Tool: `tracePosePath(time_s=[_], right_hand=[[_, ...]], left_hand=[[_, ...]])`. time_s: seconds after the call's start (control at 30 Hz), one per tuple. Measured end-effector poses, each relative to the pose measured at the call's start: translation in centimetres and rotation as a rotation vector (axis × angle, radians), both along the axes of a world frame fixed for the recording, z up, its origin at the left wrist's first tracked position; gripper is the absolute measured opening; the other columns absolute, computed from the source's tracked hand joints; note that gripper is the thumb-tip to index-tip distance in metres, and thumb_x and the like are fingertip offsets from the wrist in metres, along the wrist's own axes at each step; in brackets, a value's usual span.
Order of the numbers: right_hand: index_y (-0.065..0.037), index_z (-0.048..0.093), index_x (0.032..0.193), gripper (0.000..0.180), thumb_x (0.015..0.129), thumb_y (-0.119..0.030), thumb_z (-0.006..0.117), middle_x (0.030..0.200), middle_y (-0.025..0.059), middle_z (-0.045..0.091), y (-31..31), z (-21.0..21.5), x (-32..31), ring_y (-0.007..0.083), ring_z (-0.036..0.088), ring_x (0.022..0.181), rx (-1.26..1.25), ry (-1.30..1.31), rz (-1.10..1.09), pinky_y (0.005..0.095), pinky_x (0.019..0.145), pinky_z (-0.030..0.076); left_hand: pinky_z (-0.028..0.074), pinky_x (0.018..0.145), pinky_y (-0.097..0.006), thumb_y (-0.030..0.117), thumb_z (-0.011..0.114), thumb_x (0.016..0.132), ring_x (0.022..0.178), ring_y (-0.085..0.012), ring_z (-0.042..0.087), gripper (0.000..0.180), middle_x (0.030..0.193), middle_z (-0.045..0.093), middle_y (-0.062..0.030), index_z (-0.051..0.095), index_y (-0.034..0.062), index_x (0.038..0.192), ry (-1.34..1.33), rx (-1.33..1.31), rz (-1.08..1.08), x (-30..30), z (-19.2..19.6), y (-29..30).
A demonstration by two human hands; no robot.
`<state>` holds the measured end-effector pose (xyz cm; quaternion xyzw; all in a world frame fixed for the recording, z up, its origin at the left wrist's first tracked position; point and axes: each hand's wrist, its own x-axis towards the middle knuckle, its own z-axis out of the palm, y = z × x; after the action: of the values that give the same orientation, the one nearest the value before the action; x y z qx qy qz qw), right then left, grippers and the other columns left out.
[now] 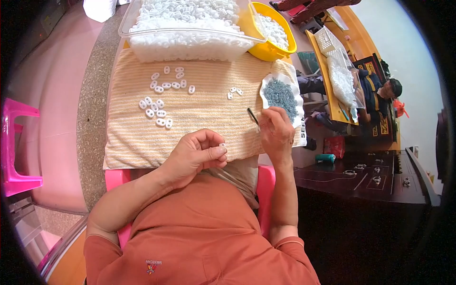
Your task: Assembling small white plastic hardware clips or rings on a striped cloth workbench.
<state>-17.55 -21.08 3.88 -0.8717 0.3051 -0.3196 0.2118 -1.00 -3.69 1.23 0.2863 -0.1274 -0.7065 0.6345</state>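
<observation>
Left hand [198, 151]: thumb and fingertips pinched together on small white piece [223, 145]. Dark slim tool [252, 114] by fingertips of curled right hand [278, 132]; cannot tell whether gripped. Scalloped white dish [299, 95] just beside. Surface: loose white two-holed pieces [160, 114] at left on striped cloth [204, 111]. Room: pink stool [8, 147] left, person [374, 92] right.

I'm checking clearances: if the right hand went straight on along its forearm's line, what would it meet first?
Most likely the white wavy-rimmed dish of small blue-grey pieces; the right hand overlaps its near edge in view, though the height is unclear.
</observation>
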Motion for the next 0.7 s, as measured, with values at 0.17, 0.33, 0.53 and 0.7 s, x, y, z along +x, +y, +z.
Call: tracePosePath(time_s=[0.17, 0.33, 0.53, 0.7], right_hand=[[0.002, 0.062, 0.102, 0.029, 0.08, -0.015, 0.07, 0.112, 0.0161, 0.058, -2.5, 0.4, -0.8, 0.0365, 0.05, 0.111, -0.398, 0.351, -0.101, 0.0442, 0.092, 0.042], [0.002, 0.062, 0.105, 0.034, 0.084, -0.024, 0.067, 0.122, 0.0192, 0.052, -3.5, -0.6, -1.2, 0.0402, 0.042, 0.12, -0.491, 0.443, -0.127, 0.0461, 0.098, 0.037], [0.002, 0.063, 0.103, 0.032, 0.084, -0.023, 0.067, 0.12, 0.0191, 0.053, -3.6, -1.4, -1.4, 0.0401, 0.043, 0.12, -0.428, 0.411, -0.101, 0.0462, 0.098, 0.037], [-0.001, 0.062, 0.098, 0.025, 0.079, -0.016, 0.071, 0.114, 0.0185, 0.055, -3.6, -1.7, -1.6, 0.0395, 0.046, 0.114, -0.366, 0.307, -0.077, 0.047, 0.095, 0.04]], left_hand=[[0.056, 0.074, -0.029, 0.005, 0.064, 0.089, 0.078, -0.0149, 0.065, 0.012, 0.088, 0.063, -0.0043, 0.057, 0.005, 0.099, 0.002, 0.014, -0.003, -0.1, -0.2, 0.0], [0.056, 0.073, -0.028, 0.004, 0.064, 0.088, 0.078, -0.0148, 0.065, 0.013, 0.087, 0.063, -0.0042, 0.057, 0.005, 0.099, -0.004, 0.035, -0.004, 0.0, -0.2, 0.0], [0.055, 0.073, -0.028, 0.004, 0.065, 0.087, 0.077, -0.0147, 0.064, 0.014, 0.087, 0.063, -0.0041, 0.057, 0.0052, 0.098, -0.014, 0.041, 0.011, 0.0, -0.2, 0.0], [0.055, 0.072, -0.028, 0.004, 0.066, 0.086, 0.077, -0.0148, 0.064, 0.014, 0.087, 0.063, -0.0038, 0.058, 0.0054, 0.098, -0.017, 0.035, 0.014, 0.0, -0.2, 0.0]])
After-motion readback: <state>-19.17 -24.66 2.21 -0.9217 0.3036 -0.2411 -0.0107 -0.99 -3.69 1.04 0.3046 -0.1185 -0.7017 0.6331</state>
